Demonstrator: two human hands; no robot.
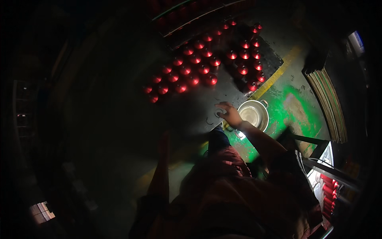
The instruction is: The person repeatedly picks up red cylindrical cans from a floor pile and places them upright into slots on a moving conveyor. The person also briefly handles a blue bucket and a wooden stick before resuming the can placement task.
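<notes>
My right hand reaches over the near edge of a dark mat, thumb and fingers apart in a curve. Between its fingertips shows a thin dark ring shape, which looks like a mark on the mat. Another curved mark lies close by. Just right of this wrist stands a round metal pot with loop handles and a pale inside. My left hand hangs low at the left in deep shadow, its fingers hard to make out. Beyond the hands, several red cylinders with narrow necks stand upright in rows.
A second group of red cylinders stands at the far right of the mat. A yellow line crosses the green floor. Stacked sheets stand at the right. Nearer are a dark metal frame and more red cylinders.
</notes>
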